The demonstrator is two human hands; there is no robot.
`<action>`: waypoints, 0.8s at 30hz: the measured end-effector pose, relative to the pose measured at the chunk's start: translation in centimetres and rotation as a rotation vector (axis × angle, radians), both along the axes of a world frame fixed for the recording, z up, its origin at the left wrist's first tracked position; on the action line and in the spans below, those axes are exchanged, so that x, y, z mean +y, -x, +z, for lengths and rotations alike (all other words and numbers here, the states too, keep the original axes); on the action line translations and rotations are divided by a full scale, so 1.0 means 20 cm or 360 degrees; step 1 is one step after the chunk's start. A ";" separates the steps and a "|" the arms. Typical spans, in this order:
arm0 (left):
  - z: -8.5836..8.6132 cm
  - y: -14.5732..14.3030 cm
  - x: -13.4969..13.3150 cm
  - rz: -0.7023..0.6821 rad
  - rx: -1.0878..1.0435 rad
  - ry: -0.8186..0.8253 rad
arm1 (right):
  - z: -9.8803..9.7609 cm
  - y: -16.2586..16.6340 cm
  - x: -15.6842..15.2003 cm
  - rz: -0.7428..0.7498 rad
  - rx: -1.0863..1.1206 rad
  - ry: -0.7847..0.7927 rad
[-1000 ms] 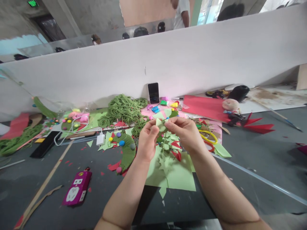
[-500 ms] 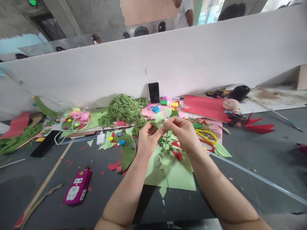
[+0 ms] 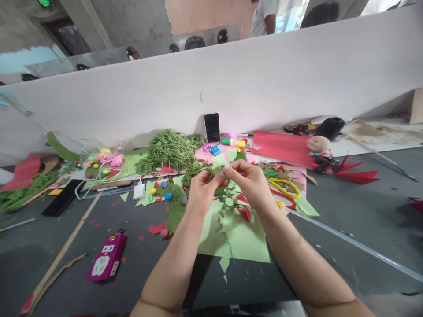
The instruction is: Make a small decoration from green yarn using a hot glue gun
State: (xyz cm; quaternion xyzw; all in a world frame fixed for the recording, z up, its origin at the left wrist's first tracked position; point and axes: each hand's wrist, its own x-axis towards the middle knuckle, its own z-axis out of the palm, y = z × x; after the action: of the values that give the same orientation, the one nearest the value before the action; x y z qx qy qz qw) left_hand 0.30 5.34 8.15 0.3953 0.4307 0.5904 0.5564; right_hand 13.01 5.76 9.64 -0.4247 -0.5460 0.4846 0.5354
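Note:
My left hand (image 3: 206, 189) and my right hand (image 3: 246, 180) meet above the middle of the table, both closed in a pinch. Between their fingertips is a light green paper piece (image 3: 218, 162), partly hidden by the fingers. Beneath them lies a light green paper sheet (image 3: 244, 244) with jagged paper cut-outs (image 3: 228, 224) and red scraps (image 3: 243, 214) on it. Left of my left wrist rests a curved green yarn-wrapped piece (image 3: 176, 211) with coloured pompoms. Close to my right wrist are scissors (image 3: 291, 187) with yellow handles.
A heap of green yarn (image 3: 173, 149) and an upright phone (image 3: 212, 127) stand against the white partition (image 3: 264, 88). At the left lie a purple device (image 3: 107, 257), a white charger (image 3: 139, 191) and a black phone (image 3: 62, 198). A clear glue stick (image 3: 357, 244) stretches to the right.
My fingertips have shifted slightly on the green paper piece, and my right hand has moved a little left. In the background, a person has moved right. The table things look unchanged.

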 end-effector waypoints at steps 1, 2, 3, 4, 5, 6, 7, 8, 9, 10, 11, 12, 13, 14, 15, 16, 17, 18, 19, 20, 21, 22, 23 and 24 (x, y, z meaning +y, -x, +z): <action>0.00 0.00 0.00 -0.0006 0.0008 -0.0003 | 0.00 0.00 0.00 -0.0002 -0.0001 0.0003; 0.00 0.00 0.00 -0.0024 0.0018 -0.0005 | 0.00 0.00 0.00 -0.0002 0.0010 0.0009; 0.00 0.01 0.00 -0.0056 0.0029 -0.0009 | 0.00 0.00 0.00 0.0002 0.0028 0.0015; 0.00 0.01 0.00 -0.0098 0.0037 -0.0014 | -0.01 0.00 0.00 0.0006 0.0046 0.0022; 0.00 0.02 0.00 -0.0143 0.0040 -0.0025 | -0.01 0.00 0.01 0.0006 0.0063 0.0024; 0.00 0.02 -0.01 -0.0182 0.0035 -0.0043 | -0.01 0.00 0.01 0.0003 0.0076 0.0020; -0.01 0.03 -0.01 -0.0208 0.0026 -0.0066 | -0.02 -0.01 0.01 -0.0003 0.0088 0.0012; -0.01 0.03 0.00 -0.0214 0.0017 -0.0088 | -0.02 0.00 0.01 -0.0012 0.0099 0.0007; -0.02 0.04 0.00 -0.0202 0.0016 -0.0106 | -0.02 0.00 0.01 -0.0021 0.0114 0.0003; -0.02 0.04 0.00 -0.0180 0.0023 -0.0114 | -0.02 0.00 0.01 -0.0029 0.0130 0.0002; -0.02 0.04 0.00 -0.0155 0.0034 -0.0115 | -0.02 0.00 0.01 -0.0032 0.0144 0.0005; -0.02 0.04 0.00 -0.0134 0.0046 -0.0112 | -0.02 0.00 0.01 -0.0033 0.0153 0.0011; -0.02 0.03 0.00 -0.0118 0.0058 -0.0109 | -0.02 0.00 0.01 -0.0032 0.0158 0.0016; -0.02 0.03 0.01 -0.0108 0.0067 -0.0108 | -0.02 0.00 0.01 -0.0030 0.0160 0.0018; -0.02 0.03 0.01 -0.0102 0.0072 -0.0108 | -0.03 0.00 0.01 -0.0026 0.0160 0.0019; -0.03 0.02 0.01 -0.0096 0.0073 -0.0107 | -0.03 0.00 0.01 -0.0022 0.0158 0.0020; -0.03 0.02 0.01 -0.0090 0.0078 -0.0104 | -0.03 0.00 0.01 -0.0016 0.0156 0.0019; -0.03 0.02 0.01 -0.0086 0.0084 -0.0098 | -0.03 0.00 0.01 -0.0010 0.0154 0.0016; -0.03 0.02 0.01 -0.0084 0.0093 -0.0093 | -0.03 0.00 0.01 -0.0004 0.0148 0.0012; -0.03 0.02 0.01 -0.0084 0.0100 -0.0089 | -0.02 0.00 0.01 0.0003 0.0139 0.0009; -0.03 0.03 0.01 -0.0082 0.0097 -0.0093 | -0.02 0.00 0.01 0.0003 0.0127 0.0008; -0.03 0.03 0.01 -0.0076 0.0077 -0.0101 | -0.02 0.00 0.01 -0.0004 0.0113 0.0006; -0.03 0.04 0.01 -0.0064 0.0037 -0.0110 | -0.02 0.00 0.01 -0.0015 0.0096 0.0007; -0.03 0.05 0.01 -0.0052 -0.0013 -0.0115 | -0.02 0.00 0.01 -0.0025 0.0074 0.0014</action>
State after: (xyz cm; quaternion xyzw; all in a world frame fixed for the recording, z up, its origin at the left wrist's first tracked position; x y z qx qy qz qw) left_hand -0.65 5.59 7.47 0.4198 0.4004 0.5980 0.5530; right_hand 12.95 6.02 9.19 -0.4199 -0.5281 0.4924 0.5498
